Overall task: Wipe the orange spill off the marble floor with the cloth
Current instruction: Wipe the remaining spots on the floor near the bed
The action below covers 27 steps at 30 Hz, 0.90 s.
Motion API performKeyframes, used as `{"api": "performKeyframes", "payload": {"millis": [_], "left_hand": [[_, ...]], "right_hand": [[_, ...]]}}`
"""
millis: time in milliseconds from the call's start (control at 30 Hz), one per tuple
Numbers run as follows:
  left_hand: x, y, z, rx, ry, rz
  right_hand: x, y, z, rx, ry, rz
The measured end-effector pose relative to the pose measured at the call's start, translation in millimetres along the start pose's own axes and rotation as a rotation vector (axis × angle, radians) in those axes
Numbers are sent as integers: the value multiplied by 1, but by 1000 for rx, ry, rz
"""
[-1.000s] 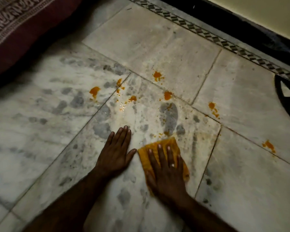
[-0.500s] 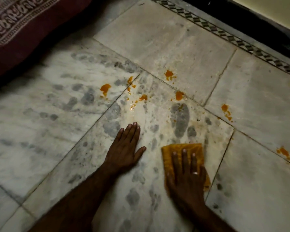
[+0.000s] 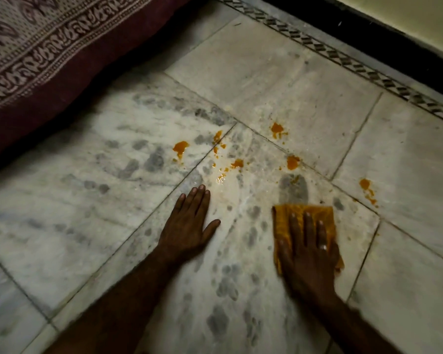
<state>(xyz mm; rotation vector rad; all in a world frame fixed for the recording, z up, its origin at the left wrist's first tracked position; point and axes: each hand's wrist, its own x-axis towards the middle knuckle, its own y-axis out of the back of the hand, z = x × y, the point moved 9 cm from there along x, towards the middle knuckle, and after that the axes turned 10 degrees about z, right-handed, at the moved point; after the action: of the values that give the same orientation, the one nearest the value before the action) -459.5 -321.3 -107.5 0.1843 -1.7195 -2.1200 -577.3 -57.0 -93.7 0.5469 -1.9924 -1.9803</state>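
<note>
We see the marble floor (image 3: 279, 80) filling most of the view, with a patterned bedspread (image 3: 44, 47) at the upper left. Orange spill (image 3: 180, 146) dots the tiles in scattered blobs, well beyond our fingertips. Our right hand (image 3: 308, 251) lies flat, fingers spread, pressing the cloth (image 3: 281, 223) to the floor, its grip not closed around it. Our left hand (image 3: 188, 223) rests open and empty on the marble, near the cloth but apart.
</note>
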Motion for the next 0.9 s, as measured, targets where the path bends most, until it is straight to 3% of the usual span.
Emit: {"api": "performKeyframes", "payload": {"millis": [133, 233, 333, 400, 533, 667, 767, 900], "left_hand": [[5, 2, -8, -5, 23, 14], [10, 3, -16, 13, 48, 25], [14, 3, -25, 37, 52, 25], [17, 5, -31, 36, 65, 29], [19, 8, -41, 37, 78, 27], [19, 13, -42, 9, 94, 43], [18, 16, -42, -5, 99, 83], [20, 16, -43, -15, 93, 106]], "right_hand": [[-45, -2, -55, 38, 224, 13], [-20, -2, -104, 72, 425, -8], [27, -3, -137, 60, 513, -27], [65, 0, -141, 32, 497, -30], [117, 2, -96, 16, 275, -83], [78, 7, -52, 16, 169, -64], [22, 6, -54, 17, 232, -45], [-2, 0, -114, 19, 436, -60]]}}
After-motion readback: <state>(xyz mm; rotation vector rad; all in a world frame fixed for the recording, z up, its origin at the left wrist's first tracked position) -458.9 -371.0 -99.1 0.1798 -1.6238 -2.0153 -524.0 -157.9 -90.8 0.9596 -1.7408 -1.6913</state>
